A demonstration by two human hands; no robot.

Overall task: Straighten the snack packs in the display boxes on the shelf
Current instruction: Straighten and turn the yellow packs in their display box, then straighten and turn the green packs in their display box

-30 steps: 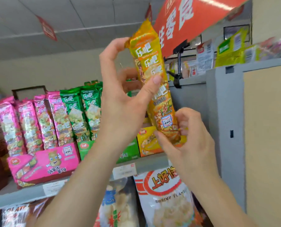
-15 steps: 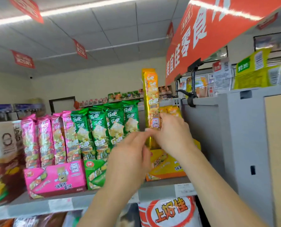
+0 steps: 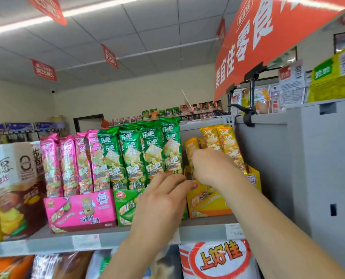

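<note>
Three display boxes stand side by side on the top shelf: a pink box (image 3: pixel 81 210), a green box (image 3: pixel 125 206) and a yellow box (image 3: pixel 205 204), each holding upright snack packs of its colour. My right hand (image 3: pixel 210 166) grips a yellow pack (image 3: pixel 190 148) low in the left part of the yellow box. Two more yellow packs (image 3: pixel 224 141) stand upright behind it. My left hand (image 3: pixel 161 200) rests with loosely bent fingers against the fronts of the green and yellow boxes, covering part of each. Green packs (image 3: pixel 147 154) and pink packs (image 3: pixel 71 164) stand in rows.
A grey cabinet side (image 3: pixel 308 178) walls off the shelf on the right. A brown-and-white snack carton (image 3: pixel 16 188) stands at the far left. The shelf edge (image 3: pixel 53 244) carries price tags. Large chip bags (image 3: pixel 218 260) hang below. A red banner (image 3: pixel 268 33) hangs overhead.
The yellow pack has come down from head height into the yellow box. My right hand went down with it, and my left hand has dropped to the box fronts.
</note>
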